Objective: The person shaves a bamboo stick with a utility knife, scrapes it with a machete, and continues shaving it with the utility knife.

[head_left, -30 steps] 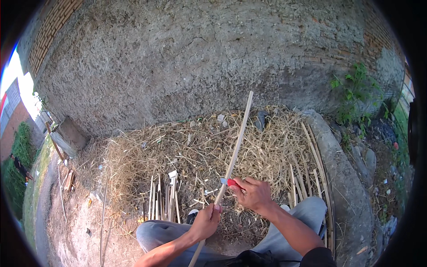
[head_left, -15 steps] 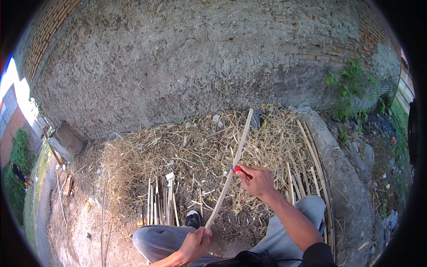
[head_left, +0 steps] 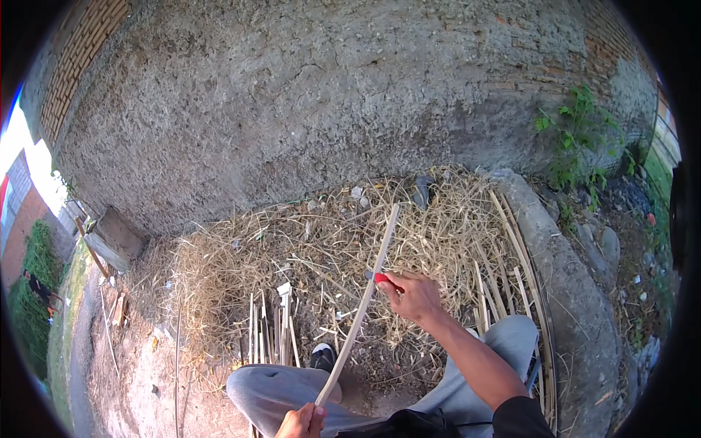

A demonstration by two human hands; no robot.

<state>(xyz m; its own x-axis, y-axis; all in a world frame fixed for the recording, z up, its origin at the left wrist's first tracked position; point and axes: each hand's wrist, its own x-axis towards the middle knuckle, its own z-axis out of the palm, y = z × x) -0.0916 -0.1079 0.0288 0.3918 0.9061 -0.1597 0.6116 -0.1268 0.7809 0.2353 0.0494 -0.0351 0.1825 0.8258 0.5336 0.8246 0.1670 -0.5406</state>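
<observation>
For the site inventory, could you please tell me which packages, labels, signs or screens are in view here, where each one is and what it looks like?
None can be made out: no package, label, sign or screen.
In view instead: a long pale strip held by the left hand at its lower end, and a red-handled tool in the right hand.
Small pale scraps lie in the straw, too small to tell.

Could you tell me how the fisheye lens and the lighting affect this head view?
In the head view, a black circular rim frames the picture; the brick wall bows toward it. Light is soft and even, overexposed only at far left. The right hand and the pale strip look sharp.
</observation>
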